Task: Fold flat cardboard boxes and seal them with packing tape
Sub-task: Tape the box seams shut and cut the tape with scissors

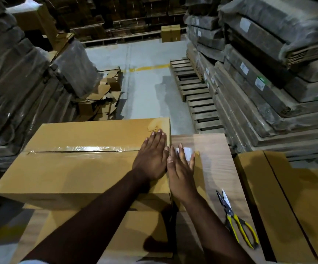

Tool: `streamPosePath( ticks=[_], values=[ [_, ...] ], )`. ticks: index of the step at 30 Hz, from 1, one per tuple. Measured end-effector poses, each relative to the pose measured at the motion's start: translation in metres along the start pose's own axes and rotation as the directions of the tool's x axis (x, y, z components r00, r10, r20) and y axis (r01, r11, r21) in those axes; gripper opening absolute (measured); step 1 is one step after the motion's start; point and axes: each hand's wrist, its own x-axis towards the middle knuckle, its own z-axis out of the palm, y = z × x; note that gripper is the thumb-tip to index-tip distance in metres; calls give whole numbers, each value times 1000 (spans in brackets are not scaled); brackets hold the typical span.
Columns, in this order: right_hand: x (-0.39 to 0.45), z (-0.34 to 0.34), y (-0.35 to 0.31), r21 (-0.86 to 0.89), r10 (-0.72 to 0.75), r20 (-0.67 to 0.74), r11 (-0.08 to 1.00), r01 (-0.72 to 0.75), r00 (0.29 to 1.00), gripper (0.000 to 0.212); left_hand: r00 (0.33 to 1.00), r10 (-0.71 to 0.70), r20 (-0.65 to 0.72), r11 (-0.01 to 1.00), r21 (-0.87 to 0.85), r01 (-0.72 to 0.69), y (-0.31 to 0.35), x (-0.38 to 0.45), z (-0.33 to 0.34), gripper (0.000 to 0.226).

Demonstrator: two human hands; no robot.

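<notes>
A closed cardboard box [78,168] lies on a wooden table [217,155]. Clear packing tape [82,149] runs along its top seam. My left hand [151,157] presses flat on the box top at its right end, over the tape. My right hand [181,172] lies flat with straight fingers against the box's right side, just past the edge. A roll of clear tape [187,152] sits on the table behind my right fingers, partly hidden by them.
Yellow-handled scissors [234,218] lie on the table to the right of my arm. Flat cardboard [288,197] is stacked at the right. Wrapped stacks of flat boxes [268,73] and wooden pallets [194,92] line a concrete aisle ahead.
</notes>
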Motion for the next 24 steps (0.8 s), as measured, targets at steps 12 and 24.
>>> streamPosePath(
  ticks=[12, 24],
  values=[
    [7, -12, 20, 904, 474, 259, 187, -384, 842, 55, 995, -88, 38, 996, 28, 87, 8, 3, -1, 91],
    [4, 8, 25, 677, 559, -2, 611, -410, 829, 92, 969, -240, -57, 969, -83, 235, 32, 26, -5, 101]
  ],
)
